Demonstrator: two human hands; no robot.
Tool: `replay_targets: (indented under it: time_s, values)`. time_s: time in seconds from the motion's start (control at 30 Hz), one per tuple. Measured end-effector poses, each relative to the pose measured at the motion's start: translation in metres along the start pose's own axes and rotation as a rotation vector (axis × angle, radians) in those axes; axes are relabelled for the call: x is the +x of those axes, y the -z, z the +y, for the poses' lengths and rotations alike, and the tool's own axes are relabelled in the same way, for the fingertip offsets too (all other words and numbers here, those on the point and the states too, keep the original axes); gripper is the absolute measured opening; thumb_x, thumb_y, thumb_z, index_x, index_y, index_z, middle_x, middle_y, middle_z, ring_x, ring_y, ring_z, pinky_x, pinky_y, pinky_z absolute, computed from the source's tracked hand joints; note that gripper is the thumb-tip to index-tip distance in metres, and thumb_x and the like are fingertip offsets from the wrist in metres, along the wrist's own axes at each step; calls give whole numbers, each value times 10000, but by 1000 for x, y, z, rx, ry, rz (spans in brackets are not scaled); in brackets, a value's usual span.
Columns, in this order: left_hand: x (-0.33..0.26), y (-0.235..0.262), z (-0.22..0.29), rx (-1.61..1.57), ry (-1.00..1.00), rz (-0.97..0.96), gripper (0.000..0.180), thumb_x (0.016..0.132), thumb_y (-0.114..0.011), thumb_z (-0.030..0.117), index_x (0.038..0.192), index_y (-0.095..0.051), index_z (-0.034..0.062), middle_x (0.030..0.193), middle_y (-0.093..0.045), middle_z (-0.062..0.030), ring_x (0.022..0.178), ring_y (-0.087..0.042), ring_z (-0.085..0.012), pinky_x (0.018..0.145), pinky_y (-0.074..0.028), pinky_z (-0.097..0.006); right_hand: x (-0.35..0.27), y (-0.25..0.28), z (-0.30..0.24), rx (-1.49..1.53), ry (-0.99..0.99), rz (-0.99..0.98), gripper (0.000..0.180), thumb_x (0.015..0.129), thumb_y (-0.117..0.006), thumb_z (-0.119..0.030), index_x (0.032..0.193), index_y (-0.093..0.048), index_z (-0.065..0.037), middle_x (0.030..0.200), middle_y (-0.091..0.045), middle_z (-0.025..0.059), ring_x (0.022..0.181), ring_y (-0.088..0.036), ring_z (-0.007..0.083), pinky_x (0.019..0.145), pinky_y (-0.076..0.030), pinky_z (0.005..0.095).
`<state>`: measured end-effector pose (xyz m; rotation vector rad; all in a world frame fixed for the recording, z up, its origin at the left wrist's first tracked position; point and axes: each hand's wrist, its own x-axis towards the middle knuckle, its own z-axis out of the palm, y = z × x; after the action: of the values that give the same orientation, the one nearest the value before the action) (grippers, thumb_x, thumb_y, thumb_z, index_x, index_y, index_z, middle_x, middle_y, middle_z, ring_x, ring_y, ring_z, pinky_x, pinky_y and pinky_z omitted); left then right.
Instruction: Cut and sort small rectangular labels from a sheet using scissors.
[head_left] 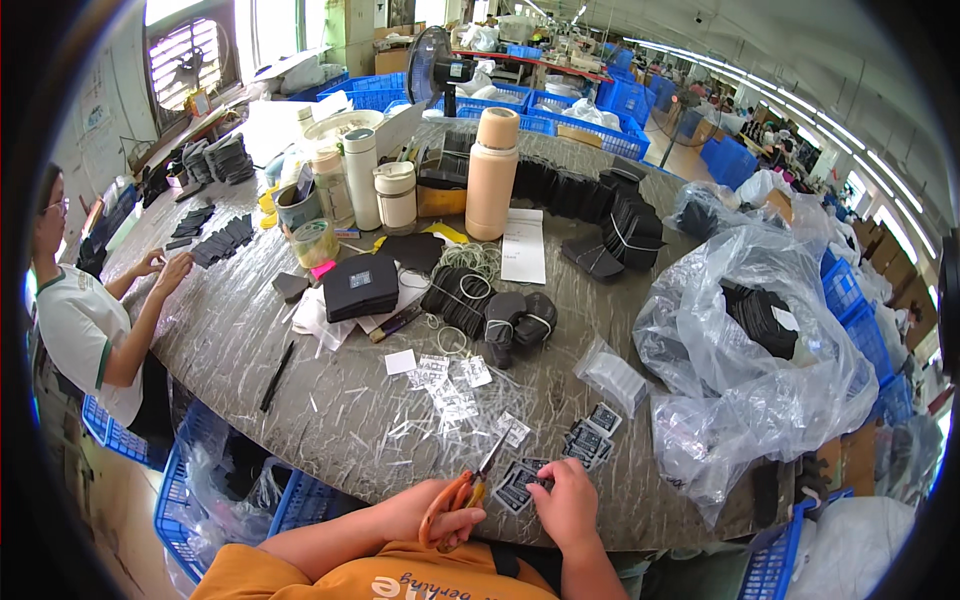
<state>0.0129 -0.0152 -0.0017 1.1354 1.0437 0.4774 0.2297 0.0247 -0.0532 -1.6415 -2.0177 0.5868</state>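
Note:
My left hand (432, 512) is closed around orange-handled scissors (470, 488), whose blades point up and to the right over the grey table (300, 400). My right hand (566, 503) presses its fingers on a small black label (520, 490) near the table's front edge. More black labels (588, 437) lie just beyond my right hand. Small clear packets (445, 385) are scattered farther in.
A large clear plastic bag (760, 370) with black pieces fills the right side. Black bundles (520, 320), a tan bottle (492, 172), jars and a tape roll (314, 242) stand mid-table. Another person (85, 310) works at the left. Blue crates (190, 500) sit below.

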Motion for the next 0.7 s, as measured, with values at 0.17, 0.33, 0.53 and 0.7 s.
replay_targets:
  time_s: [0.17, 0.33, 0.53, 0.7]
  values:
    - [1, -1, -3, 30, 6, -9, 237, 888, -540, 261, 792, -539, 44, 631, -564, -4, 561, -539, -81, 497, -421, -228, 3, 1, 10, 224, -152, -44, 202, 690, -699, -104, 831, -570, -42, 736, -590, 101, 681, -579, 262, 619, -459, 347]
    - [-3, 2, 9, 212, 70, -165, 331, 899, -508, 332, 861, -520, 3, 659, -577, -76, 588, -572, -171, 553, -453, -292, 6, 5, 16, 655, -272, 5, 116, 782, -642, -33, 865, -571, 7, 714, -582, 5, 634, -500, 44, 580, -415, 201]
    - [-3, 1, 11, 389, 19, -305, 453, 911, -437, 412, 854, -524, -28, 743, -596, -162, 704, -584, -291, 638, -445, -362, 11, 13, 16, 1057, -357, -4, 71, 793, -622, -8, 852, -589, 12, 741, -595, 3, 634, -523, 46, 599, -418, 176]
    - [-3, -1, 9, 411, 4, -292, 467, 913, -423, 423, 831, -531, -24, 748, -603, -163, 709, -592, -293, 638, -446, -366, 13, 19, 8, 1202, -371, -37, 121, 753, -646, -10, 865, -604, 10, 727, -614, 13, 581, -526, 42, 535, -397, 159]
